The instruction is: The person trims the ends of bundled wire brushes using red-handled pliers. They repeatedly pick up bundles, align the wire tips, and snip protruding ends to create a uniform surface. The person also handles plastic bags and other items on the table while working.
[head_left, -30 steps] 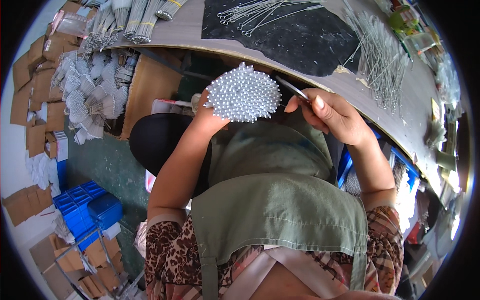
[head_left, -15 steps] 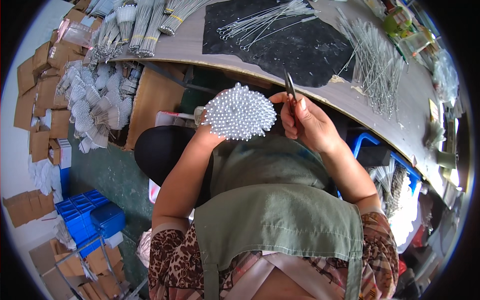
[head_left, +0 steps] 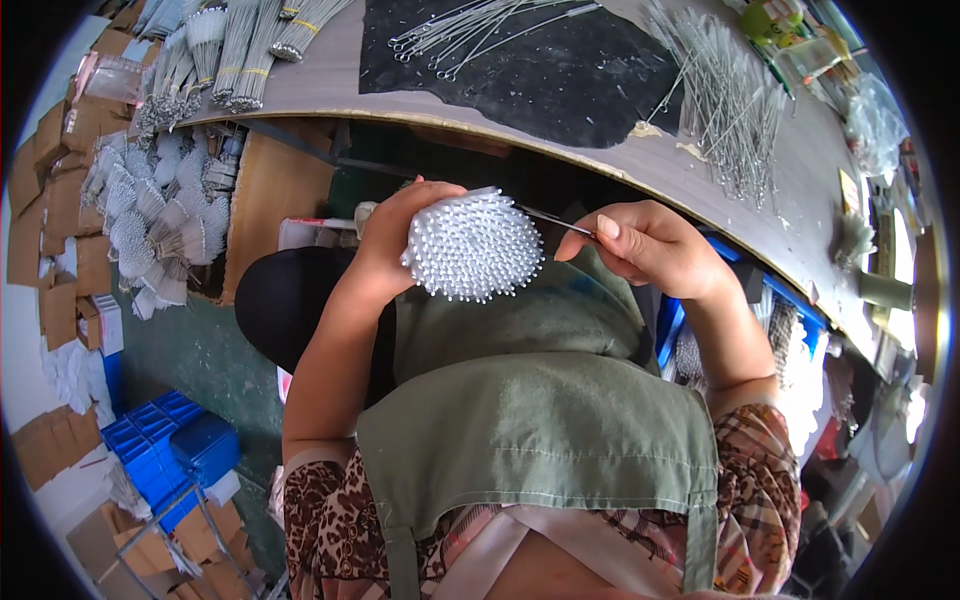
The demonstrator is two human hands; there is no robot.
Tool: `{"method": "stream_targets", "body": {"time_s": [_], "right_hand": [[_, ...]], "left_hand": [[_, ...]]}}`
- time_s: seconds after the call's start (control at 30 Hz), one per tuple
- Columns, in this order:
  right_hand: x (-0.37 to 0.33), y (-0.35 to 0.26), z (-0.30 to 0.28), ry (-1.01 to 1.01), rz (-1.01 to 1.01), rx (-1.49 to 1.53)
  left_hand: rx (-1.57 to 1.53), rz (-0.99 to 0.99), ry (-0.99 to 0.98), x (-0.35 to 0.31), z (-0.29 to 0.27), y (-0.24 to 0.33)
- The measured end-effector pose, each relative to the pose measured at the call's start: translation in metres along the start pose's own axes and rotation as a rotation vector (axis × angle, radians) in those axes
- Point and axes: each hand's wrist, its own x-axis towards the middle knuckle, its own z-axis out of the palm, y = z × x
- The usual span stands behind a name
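Note:
My left hand (head_left: 385, 245) is wrapped round a thick bundle of thin straw brushes (head_left: 475, 250), with their many white bristle tips facing up toward me. Its fingers grip the bundle's left side; the wire ends below are hidden. My right hand (head_left: 650, 245) is closed on a slim pointed metal tool (head_left: 565, 222), which looks like tweezers. The tool's tip points left and reaches the upper right side of the bundle; whether it pinches a brush is too small to tell. Both hands are above my lap, in front of the table edge.
On the table (head_left: 310, 90) lie a black mat (head_left: 560, 90), loose looped wire brushes (head_left: 480, 35), a brush pile (head_left: 730, 110) and banded bundles (head_left: 240, 60). More bundles fill a cardboard box (head_left: 165, 215) at left. Blue crates (head_left: 155, 440) stand on the floor.
The tool in my right hand has swung from pointing up to pointing left at the bundle. The bundle has tilted a little, and the view has shifted slightly.

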Motion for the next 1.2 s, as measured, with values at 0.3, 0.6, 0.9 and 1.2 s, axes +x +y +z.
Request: {"method": "stream_targets", "body": {"time_s": [0.3, 0.6, 0.9, 1.2], "right_hand": [[0.005, -0.004, 0.004, -0.020, 0.058, -0.069], [0.009, -0.001, 0.006, -0.030, 0.048, -0.088], [0.010, -0.001, 0.004, -0.028, 0.060, -0.119], [0.013, 0.002, 0.007, 0.024, -0.029, -0.212]], "left_hand": [[-0.123, -0.061, -0.069, -0.003, 0.001, -0.007], [-0.164, -0.056, -0.110, 0.001, 0.002, -0.009], [-0.139, -0.047, -0.087, 0.003, 0.006, 0.000], [-0.141, -0.050, -0.065, 0.002, 0.007, 0.002]]}}
